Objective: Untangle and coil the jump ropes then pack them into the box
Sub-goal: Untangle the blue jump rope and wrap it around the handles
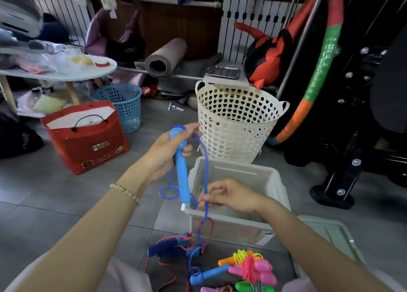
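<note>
**Hands on a blue jump rope.** The left hand (164,153) is closed around the upper part of a light blue handle (182,177), which is held upright above the near left corner of the box (231,229). The thin blue cord (206,166) is pinched between thumb and fingertips of the right hand (229,196), over the open top of the box. From the handle's top the cord is looped down past the right hand and into a tangle (182,241) of red-and-white braided rope and dark blue handles, which lies in front of the box. The second light blue handle (209,274) lies nearer the person, beside a pink bundle (253,269), an orange-and-yellow bundle (240,255) and a green bundle (251,287), all already coiled. No rope is seen inside the box; its lid (330,232) lies to the right.

**Handling (judged).** The cord is taken to be light, limp and smooth, so loose loops may be expected to spring open and slip. The handles are rigid and are best gripped. The cord is best fed through a light pinch close to the knot, since a hard pull would probably tighten the tangle. The braided rope is likely to be rougher and to snag.

**Writing.** "FITNESS" can be read on a dark pad (130,49) at the back. The markings on the red carton (88,146) are too small to be read.
</note>
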`<action>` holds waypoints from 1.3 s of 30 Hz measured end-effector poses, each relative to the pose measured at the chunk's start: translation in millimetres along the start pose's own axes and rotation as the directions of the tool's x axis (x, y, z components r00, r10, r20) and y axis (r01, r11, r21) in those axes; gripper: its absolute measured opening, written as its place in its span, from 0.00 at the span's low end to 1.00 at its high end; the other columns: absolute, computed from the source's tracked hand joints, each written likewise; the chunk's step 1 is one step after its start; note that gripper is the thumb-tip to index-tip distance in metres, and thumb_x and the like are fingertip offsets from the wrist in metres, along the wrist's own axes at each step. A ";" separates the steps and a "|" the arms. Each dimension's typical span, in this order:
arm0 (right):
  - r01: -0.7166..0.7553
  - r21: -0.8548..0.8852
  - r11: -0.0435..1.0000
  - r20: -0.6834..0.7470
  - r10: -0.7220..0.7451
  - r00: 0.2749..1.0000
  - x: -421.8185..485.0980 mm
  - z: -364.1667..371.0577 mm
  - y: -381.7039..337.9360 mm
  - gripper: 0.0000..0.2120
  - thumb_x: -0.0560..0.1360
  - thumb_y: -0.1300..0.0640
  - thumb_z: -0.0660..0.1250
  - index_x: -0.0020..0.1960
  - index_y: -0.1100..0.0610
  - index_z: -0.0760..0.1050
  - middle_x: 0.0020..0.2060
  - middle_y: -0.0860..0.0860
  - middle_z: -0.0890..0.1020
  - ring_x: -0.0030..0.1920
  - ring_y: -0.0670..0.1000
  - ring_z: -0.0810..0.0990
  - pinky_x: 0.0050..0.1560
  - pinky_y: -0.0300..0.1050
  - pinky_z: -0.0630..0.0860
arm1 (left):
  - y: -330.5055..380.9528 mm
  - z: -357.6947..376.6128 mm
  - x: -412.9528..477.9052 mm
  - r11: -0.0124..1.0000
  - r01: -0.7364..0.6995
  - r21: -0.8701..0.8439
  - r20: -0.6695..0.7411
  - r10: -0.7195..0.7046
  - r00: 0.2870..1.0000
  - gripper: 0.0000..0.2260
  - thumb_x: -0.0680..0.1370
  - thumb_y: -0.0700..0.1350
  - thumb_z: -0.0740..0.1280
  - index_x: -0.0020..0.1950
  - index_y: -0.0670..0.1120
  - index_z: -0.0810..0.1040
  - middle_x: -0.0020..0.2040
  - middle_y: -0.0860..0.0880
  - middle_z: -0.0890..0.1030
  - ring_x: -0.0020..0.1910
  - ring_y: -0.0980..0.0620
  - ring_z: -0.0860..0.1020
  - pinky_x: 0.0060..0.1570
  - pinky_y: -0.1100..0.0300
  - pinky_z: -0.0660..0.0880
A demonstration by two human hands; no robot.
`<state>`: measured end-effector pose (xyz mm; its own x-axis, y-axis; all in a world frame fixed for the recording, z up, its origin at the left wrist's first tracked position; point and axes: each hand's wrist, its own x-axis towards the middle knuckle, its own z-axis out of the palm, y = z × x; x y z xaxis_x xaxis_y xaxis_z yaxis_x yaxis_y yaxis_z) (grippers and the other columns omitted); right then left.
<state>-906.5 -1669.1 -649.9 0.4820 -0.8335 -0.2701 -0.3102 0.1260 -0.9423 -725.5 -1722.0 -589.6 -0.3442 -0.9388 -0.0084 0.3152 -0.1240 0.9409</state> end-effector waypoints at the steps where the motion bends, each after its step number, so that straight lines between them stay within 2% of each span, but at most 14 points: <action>1: 0.056 0.068 0.996 -0.086 -0.051 0.995 -2.1 -1.8 -8.0 0.06 0.77 0.63 0.63 0.44 0.58 0.77 0.35 0.45 0.85 0.39 0.41 0.83 0.51 0.39 0.77 | -4.5 -2.6 0.0 0.994 0.051 0.092 0.054 -0.056 0.997 0.12 0.74 0.48 0.70 0.55 0.46 0.79 0.49 0.50 0.79 0.27 0.58 0.65 0.28 0.69 0.65; 3: 0.228 0.203 0.952 -0.314 -0.158 0.936 -8.3 -9.4 -26.1 0.06 0.77 0.64 0.63 0.44 0.58 0.78 0.35 0.48 0.85 0.37 0.44 0.83 0.45 0.37 0.80 | -16.5 -5.4 -3.3 0.933 0.189 0.306 0.145 -0.242 0.959 0.20 0.69 0.53 0.75 0.59 0.50 0.79 0.48 0.50 0.78 0.28 0.57 0.67 0.30 0.68 0.67; 5: 0.386 0.274 0.881 -0.497 -0.213 0.841 -15.7 -19.8 -43.0 0.06 0.77 0.63 0.62 0.45 0.59 0.77 0.36 0.49 0.85 0.37 0.45 0.84 0.41 0.36 0.80 | -30.7 -0.2 -11.2 0.854 0.227 0.468 0.242 -0.371 0.896 0.16 0.74 0.50 0.72 0.60 0.47 0.78 0.38 0.53 0.78 0.28 0.56 0.68 0.31 0.67 0.69; 9: 0.476 0.322 0.819 -0.616 -0.201 0.762 -26.3 -32.9 -54.7 0.06 0.78 0.58 0.60 0.47 0.57 0.76 0.41 0.50 0.85 0.39 0.47 0.84 0.42 0.37 0.79 | -38.3 22.9 -16.4 0.878 0.127 0.462 0.279 -0.280 0.919 0.08 0.74 0.47 0.70 0.40 0.45 0.75 0.34 0.47 0.75 0.28 0.54 0.69 0.31 0.64 0.70; 11: 0.422 0.395 0.816 -0.524 -0.177 0.833 -26.8 -33.2 -50.6 0.11 0.76 0.51 0.59 0.52 0.56 0.75 0.46 0.52 0.85 0.43 0.49 0.84 0.46 0.40 0.80 | -27.4 29.1 -13.7 0.953 0.098 0.286 0.223 -0.166 0.961 0.09 0.72 0.46 0.69 0.38 0.46 0.70 0.31 0.50 0.72 0.26 0.55 0.68 0.29 0.66 0.68; 15: 0.133 0.415 0.900 -0.172 -0.066 0.983 -20.2 -14.6 -32.9 0.25 0.75 0.38 0.56 0.59 0.56 0.74 0.52 0.55 0.82 0.55 0.55 0.80 0.62 0.50 0.74 | -2.3 31.7 -8.7 1.000 0.019 -0.015 0.158 -0.016 0.987 0.08 0.76 0.42 0.65 0.39 0.46 0.67 0.29 0.54 0.70 0.24 0.58 0.65 0.25 0.69 0.66; 19: -0.020 0.071 0.997 0.042 0.017 0.999 -17.8 0.1 -11.1 0.12 0.79 0.55 0.62 0.54 0.64 0.75 0.47 0.52 0.82 0.49 0.44 0.81 0.65 0.48 0.72 | 9.9 24.3 1.0 0.984 -0.033 -0.175 -0.009 0.032 0.999 0.08 0.81 0.41 0.58 0.42 0.46 0.70 0.32 0.53 0.72 0.24 0.60 0.65 0.25 0.70 0.64; 21: 0.008 0.070 0.997 -0.001 -0.008 1.000 -19.3 -1.2 -11.1 0.07 0.80 0.61 0.59 0.49 0.60 0.76 0.42 0.50 0.83 0.44 0.42 0.83 0.56 0.41 0.77 | 6.1 17.7 5.5 0.991 -0.034 -0.127 -0.047 0.029 0.998 0.05 0.80 0.42 0.61 0.47 0.45 0.75 0.40 0.51 0.77 0.24 0.60 0.66 0.25 0.70 0.65; 24: 0.202 0.238 0.950 -0.287 -0.129 0.949 -21.4 -12.5 -25.2 0.08 0.80 0.61 0.59 0.48 0.57 0.77 0.39 0.48 0.85 0.42 0.45 0.84 0.47 0.39 0.80 | -11.1 12.9 4.6 0.983 0.114 0.143 0.084 -0.127 0.988 0.09 0.76 0.44 0.64 0.55 0.46 0.78 0.54 0.49 0.81 0.25 0.59 0.67 0.27 0.70 0.67; 28: 0.421 0.401 0.813 -0.544 -0.158 0.824 -25.4 -33.3 -39.2 0.09 0.80 0.59 0.57 0.50 0.58 0.76 0.43 0.50 0.85 0.44 0.47 0.84 0.42 0.39 0.79 | -32.9 21.6 -9.8 0.818 0.223 0.530 0.338 -0.445 0.829 0.08 0.76 0.48 0.66 0.55 0.50 0.78 0.39 0.54 0.81 0.29 0.57 0.70 0.33 0.66 0.72; 30: 0.448 0.448 0.774 -0.578 -0.132 0.806 -25.7 -38.1 -40.3 0.09 0.80 0.57 0.57 0.51 0.57 0.76 0.46 0.52 0.84 0.45 0.48 0.84 0.42 0.39 0.80 | -38.6 28.9 -13.5 0.810 0.166 0.563 0.396 -0.440 0.806 0.06 0.77 0.46 0.67 0.52 0.47 0.77 0.37 0.51 0.78 0.29 0.57 0.71 0.33 0.66 0.72; 34: 0.349 0.574 0.741 -0.435 -0.085 0.896 -22.0 -37.4 -31.8 0.18 0.75 0.46 0.57 0.58 0.56 0.74 0.53 0.54 0.82 0.51 0.49 0.82 0.56 0.47 0.78 | -26.4 36.8 -10.6 0.958 0.122 0.261 0.290 -0.198 0.936 0.08 0.77 0.43 0.67 0.41 0.44 0.70 0.30 0.51 0.69 0.25 0.57 0.68 0.29 0.67 0.68; 37: 0.138 0.500 0.855 -0.161 -0.064 0.985 -20.2 -20.1 -18.5 0.24 0.77 0.40 0.55 0.64 0.56 0.72 0.56 0.52 0.81 0.60 0.50 0.78 0.63 0.51 0.73 | -15.7 33.9 -6.4 0.992 0.110 0.070 0.225 -0.123 0.967 0.07 0.73 0.46 0.65 0.39 0.46 0.71 0.30 0.53 0.68 0.25 0.57 0.65 0.27 0.66 0.68; 39: 0.049 0.394 0.918 -0.050 -0.032 0.998 -18.8 -9.1 -9.7 0.23 0.78 0.44 0.57 0.65 0.57 0.71 0.56 0.52 0.80 0.61 0.50 0.77 0.64 0.49 0.73 | -13.3 31.9 -4.5 0.992 0.116 0.049 0.181 -0.123 0.976 0.06 0.74 0.47 0.65 0.40 0.46 0.71 0.30 0.54 0.69 0.25 0.57 0.65 0.26 0.66 0.67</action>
<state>-920.0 -1659.5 -633.9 0.4500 -0.8630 -0.2298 0.0619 0.2869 -0.9560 -756.4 -1705.8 -591.2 -0.5344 -0.8429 -0.0631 0.2293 -0.2165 0.9490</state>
